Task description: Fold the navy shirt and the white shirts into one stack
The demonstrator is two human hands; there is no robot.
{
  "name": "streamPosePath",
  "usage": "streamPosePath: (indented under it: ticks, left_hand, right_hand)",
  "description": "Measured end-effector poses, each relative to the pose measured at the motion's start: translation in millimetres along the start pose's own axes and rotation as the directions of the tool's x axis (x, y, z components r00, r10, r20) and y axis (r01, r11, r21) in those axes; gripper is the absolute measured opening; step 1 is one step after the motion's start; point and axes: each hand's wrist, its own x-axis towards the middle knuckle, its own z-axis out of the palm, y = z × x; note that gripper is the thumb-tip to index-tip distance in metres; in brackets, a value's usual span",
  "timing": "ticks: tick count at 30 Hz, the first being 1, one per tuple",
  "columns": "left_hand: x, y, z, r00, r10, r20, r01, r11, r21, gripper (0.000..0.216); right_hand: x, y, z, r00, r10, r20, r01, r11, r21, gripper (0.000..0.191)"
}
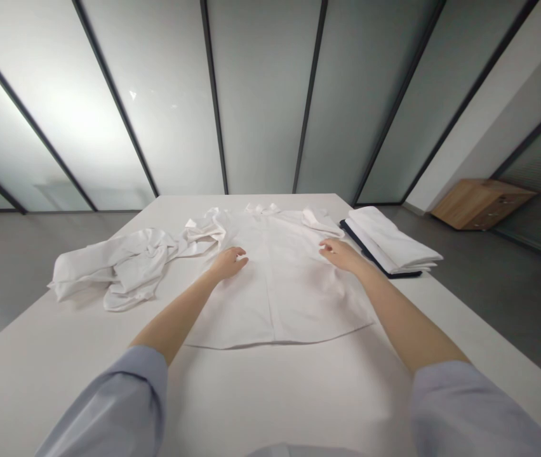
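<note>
Shirt (270,279) lies flat under left hand (230,261) and right hand (340,252) — both loosely spread, pinching nothing visible. Folded stack (387,238) sits aside, presumably to leave spreading room.

Single view: head-worn cam at near side of white table (280,393), facing forward, pitched down, wide field. Sleeves (113,406) closest to lens, near left and right. Table's far edge sits just above mid-frame, frosted panels (263,95) beyond.
</note>
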Motion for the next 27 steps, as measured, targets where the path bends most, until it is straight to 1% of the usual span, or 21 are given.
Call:
streamPosePath:
  ticks: [2,3,4,6,9,11,13,15,17,19,21,23,24,25,26,27]
  left_hand:
    - [4.3,-9.3,12.0,0.999,0.001,-0.038,0.006,0.979,0.204,0.043]
    - [4.9,-13.1,17.4,0.999,-0.002,-0.037,0.012,0.962,0.272,0.046]
    - [4.7,-16.3,22.0,0.999,-0.017,-0.036,0.027,0.947,0.321,0.050]
    - [3.3,-20.4,28.0,0.998,-0.061,-0.029,0.068,0.927,0.369,0.058]
    - [1.5,-21.5,30.5,0.994,-0.107,0.002,0.098,0.914,0.394,0.065]
    - [-0.4,-19.9,30.4,0.993,-0.115,0.026,0.094,0.906,0.412,0.066]
    - [-4.5,-16.8,30.7,0.992,-0.121,0.044,0.090,0.897,0.433,0.066]
    - [-11.4,-11.9,30.6,0.990,-0.124,0.063,0.082,0.887,0.454,0.065]
    - [-20.1,-4.8,28.1,0.988,-0.119,0.097,0.061,0.885,0.461,0.065]
    - [-27.3,4.1,21.3,0.979,-0.125,0.164,0.038,0.892,0.451,0.066]
    - [-29.8,13.2,10.6,0.955,-0.134,0.265,0.004,0.898,0.441,0.068]
    - [-25.6,20.4,-0.7,0.925,-0.131,0.358,-0.046,0.893,0.447,0.065]
    - [-21.1,22.7,-5.0,0.919,-0.123,0.374,-0.064,0.891,0.450,0.061]
    - [-15.5,23.8,-7.6,0.923,-0.110,0.368,-0.073,0.891,0.449,0.058]
    - [-9.4,23.6,-8.3,0.939,-0.093,0.330,-0.068,0.894,0.444,0.055]
    - [-3.1,22.1,-6.8,0.962,-0.072,0.264,-0.052,0.899,0.435,0.054]
  right_hand:
    - [3.3,-16.2,21.7,0.995,-0.088,0.045,0.091,0.994,-0.059,0.043]
    - [4.4,-22.4,32.6,0.993,-0.090,0.074,0.097,0.990,-0.100,0.047]
    - [5.1,-26.6,42.7,0.993,-0.068,0.096,0.081,0.987,-0.137,0.051]
    - [5.0,-28.6,58.7,0.994,0.017,0.110,0.005,0.981,-0.195,0.060]
    - [1.6,-21.4,71.2,0.988,0.124,0.094,-0.100,0.969,-0.227,0.069]
    - [-2.6,-16.5,73.6,0.984,0.151,0.090,-0.126,0.964,-0.235,0.072]
    - [-8.1,-14.9,72.2,0.985,0.145,0.092,-0.118,0.961,-0.249,0.075]
    - [-13.4,-17.0,66.6,0.989,0.115,0.094,-0.084,0.956,-0.281,0.075]
    - [-16.9,-21.8,57.1,0.989,0.082,0.122,-0.038,0.944,-0.328,0.071]
    - [-17.2,-28.0,45.7,0.982,0.070,0.177,-0.002,0.933,-0.359,0.059]
    - [-14.3,-34.1,36.4,0.976,0.064,0.206,0.010,0.940,-0.342,0.049]
    - [-9.3,-39.0,33.0,0.984,0.026,0.174,0.027,0.955,-0.296,0.049]
    - [-6.4,-40.6,34.0,0.989,-0.003,0.145,0.044,0.960,-0.275,0.050]
    - [-3.5,-41.6,36.9,0.992,-0.032,0.118,0.063,0.963,-0.263,0.051]
    - [-0.7,-42.0,41.2,0.994,-0.054,0.097,0.078,0.963,-0.257,0.053]
    - [1.8,-41.9,46.4,0.994,-0.065,0.083,0.084,0.963,-0.256,0.055]
